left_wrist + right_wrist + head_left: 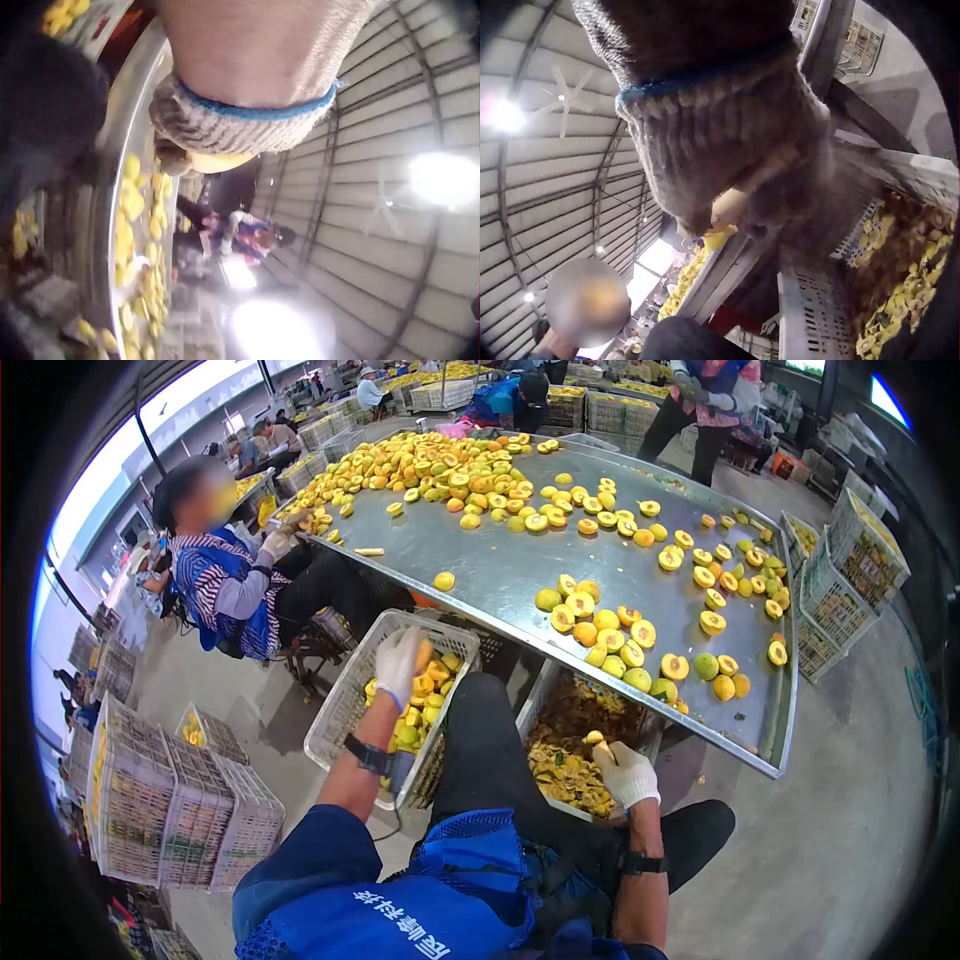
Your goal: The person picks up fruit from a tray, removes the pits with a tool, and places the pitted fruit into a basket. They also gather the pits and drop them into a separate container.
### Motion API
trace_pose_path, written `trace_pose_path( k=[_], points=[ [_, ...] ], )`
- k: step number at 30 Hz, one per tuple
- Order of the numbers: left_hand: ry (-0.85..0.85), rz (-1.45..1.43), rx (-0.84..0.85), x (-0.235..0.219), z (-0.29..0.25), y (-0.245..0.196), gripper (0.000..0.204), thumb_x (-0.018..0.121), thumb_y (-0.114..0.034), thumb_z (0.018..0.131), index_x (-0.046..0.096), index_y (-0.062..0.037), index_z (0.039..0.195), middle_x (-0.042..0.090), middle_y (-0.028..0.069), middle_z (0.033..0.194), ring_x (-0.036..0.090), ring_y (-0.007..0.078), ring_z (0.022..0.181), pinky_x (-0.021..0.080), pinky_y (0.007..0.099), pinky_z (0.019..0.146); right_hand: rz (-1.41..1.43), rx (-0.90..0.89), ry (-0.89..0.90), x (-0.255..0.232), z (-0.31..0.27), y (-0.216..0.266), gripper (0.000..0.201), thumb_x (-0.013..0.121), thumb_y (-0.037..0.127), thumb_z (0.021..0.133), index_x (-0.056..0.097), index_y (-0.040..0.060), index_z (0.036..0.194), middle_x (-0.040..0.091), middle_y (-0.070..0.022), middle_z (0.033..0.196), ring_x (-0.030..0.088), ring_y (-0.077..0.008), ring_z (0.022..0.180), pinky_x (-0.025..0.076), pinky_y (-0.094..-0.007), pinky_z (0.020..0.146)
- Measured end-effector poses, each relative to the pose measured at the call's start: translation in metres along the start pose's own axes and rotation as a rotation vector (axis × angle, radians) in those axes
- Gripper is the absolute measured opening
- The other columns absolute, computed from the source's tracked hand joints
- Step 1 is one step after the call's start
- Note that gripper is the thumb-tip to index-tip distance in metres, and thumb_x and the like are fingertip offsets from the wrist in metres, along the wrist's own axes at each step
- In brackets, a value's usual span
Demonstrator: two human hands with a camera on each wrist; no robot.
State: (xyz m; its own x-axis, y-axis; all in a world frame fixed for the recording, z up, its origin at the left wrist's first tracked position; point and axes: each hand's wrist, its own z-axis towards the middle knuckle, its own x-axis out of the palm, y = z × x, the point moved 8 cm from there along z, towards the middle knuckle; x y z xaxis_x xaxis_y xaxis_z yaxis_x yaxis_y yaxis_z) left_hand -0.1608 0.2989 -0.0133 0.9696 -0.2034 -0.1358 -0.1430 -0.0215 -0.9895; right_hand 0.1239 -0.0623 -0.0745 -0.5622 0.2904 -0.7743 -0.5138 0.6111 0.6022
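Observation:
My gloved left hand (400, 660) is over a grey-white crate (335, 705) of yellow fruit pieces (408, 735), its fingers around an orange-yellow fruit piece (424, 653). In the left wrist view, part of that fruit piece (217, 162) shows beyond the glove cuff. My gloved right hand (628, 777) pinches a small pale yellow object (596, 738) above a second crate, which holds peelings and scraps (570, 775). The right wrist view shows this object (727, 208) with a brighter yellow end; I cannot tell what it is. The glove hides most of the right fingers.
A metal table (500, 575) with halved and whole fruit (585, 610) spans the front, its raised edge just beyond both crates. A seated person (225, 575) works at the left. Stacked crates stand at left (135, 790) and right (840, 595).

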Motion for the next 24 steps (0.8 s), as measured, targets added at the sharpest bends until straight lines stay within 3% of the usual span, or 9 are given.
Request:
trace_pose_path(
  k=[2,3,6,8,9,13,15,19,24],
  points=[
    [-0.055,0.369,0.076,-0.044,0.032,0.04,0.03,0.06,-0.03,0.095,0.071,-0.0062,0.11,0.071,0.0199,0.103,0.068,0.0399,0.098,0.053,0.0477,0.088,-0.128,-0.09,-0.045,0.009,0.005,-0.009,0.041,0.065,0.047,0.092,0.069,0.0068,0.099,0.071,-0.0237,0.094,0.068,-0.0435,0.095,0.052,-0.0541,0.084],
    [-0.113,0.717,0.154,-0.046,0.032,0.024,0.034,0.06,-0.031,0.095,0.072,-0.0056,0.113,0.072,0.0201,0.107,0.069,0.0396,0.101,0.053,0.0477,0.091,-0.118,-0.092,-0.05,0.007,0.007,-0.007,0.041,0.065,0.047,0.092,0.069,0.0068,0.099,0.071,-0.0237,0.094,0.068,-0.0435,0.095,0.052,-0.0541,0.084],
    [-0.16,1.053,0.213,-0.004,-0.021,-0.052,0.04,0.058,-0.032,0.095,0.071,-0.0044,0.121,0.072,0.02,0.116,0.068,0.0385,0.11,0.051,0.0464,0.097,-0.195,-0.083,-0.074,0.005,0.008,-0.013,0.04,0.071,0.045,0.088,0.07,0.0064,0.097,0.07,-0.0231,0.094,0.067,-0.0441,0.094,0.053,-0.0533,0.082],
    [-0.023,0.733,0.454,0.04,-0.011,-0.044,0.041,0.059,-0.031,0.094,0.07,-0.0062,0.125,0.071,0.0199,0.121,0.066,0.0368,0.116,0.051,0.0447,0.099,-0.118,-0.133,-0.103,0.005,0.01,-0.014,0.04,0.071,0.045,0.088,0.07,0.0061,0.096,0.07,-0.0233,0.094,0.067,-0.0441,0.093,0.053,-0.0528,0.081],
    [0.095,0.684,0.436,0.079,-0.038,-0.08,0.04,0.061,-0.03,0.093,0.07,-0.008,0.125,0.071,0.0186,0.121,0.065,0.0355,0.116,0.051,0.0441,0.1,-0.046,-0.182,-0.12,0.002,0.014,-0.01,0.039,0.072,0.044,0.087,0.07,0.0059,0.095,0.07,-0.0235,0.093,0.067,-0.0441,0.093,0.053,-0.0523,0.08],
    [0.487,0.788,0.73,0.224,-0.068,-0.089,0.039,0.06,-0.028,0.091,0.069,-0.0138,0.126,0.066,0.0135,0.13,0.066,0.0362,0.113,0.051,0.0434,0.1,0.009,-0.112,-0.004,-0.005,0.005,0.0,0.04,0.072,0.044,0.089,0.069,0.0043,0.098,0.07,-0.0264,0.095,0.067,-0.0467,0.092,0.053,-0.0527,0.079],
    [0.592,0.876,0.673,0.28,-0.074,-0.075,0.046,0.058,-0.037,0.089,0.068,-0.0122,0.125,0.066,0.0199,0.125,0.064,0.0386,0.115,0.05,0.0469,0.099,0.286,-0.105,-0.061,0.0,0.007,-0.011,0.04,0.069,0.042,0.092,0.068,0.0036,0.104,0.07,-0.0288,0.096,0.066,-0.0484,0.094,0.053,-0.052,0.079],
    [0.735,1.107,0.61,0.361,-0.053,-0.003,0.034,0.06,-0.028,0.081,0.074,-0.0059,0.103,0.073,0.0223,0.1,0.069,0.0417,0.098,0.055,0.0488,0.089,0.347,-0.005,-0.078,-0.005,-0.009,-0.026,0.038,0.068,0.036,0.094,0.068,0.0015,0.109,0.071,-0.0265,0.093,0.07,-0.041,0.087,0.053,-0.0464,0.076],
    [0.683,1.013,0.502,0.362,-0.04,0.001,0.033,0.064,-0.022,0.079,0.075,-0.0073,0.106,0.073,0.0218,0.104,0.069,0.04,0.102,0.055,0.047,0.089,0.429,0.034,-0.13,-0.006,-0.008,-0.055,0.032,0.067,0.03,0.094,0.069,-0.0001,0.106,0.069,-0.0219,0.085,0.067,-0.0316,0.077,0.051,-0.0429,0.073]
  ],
)
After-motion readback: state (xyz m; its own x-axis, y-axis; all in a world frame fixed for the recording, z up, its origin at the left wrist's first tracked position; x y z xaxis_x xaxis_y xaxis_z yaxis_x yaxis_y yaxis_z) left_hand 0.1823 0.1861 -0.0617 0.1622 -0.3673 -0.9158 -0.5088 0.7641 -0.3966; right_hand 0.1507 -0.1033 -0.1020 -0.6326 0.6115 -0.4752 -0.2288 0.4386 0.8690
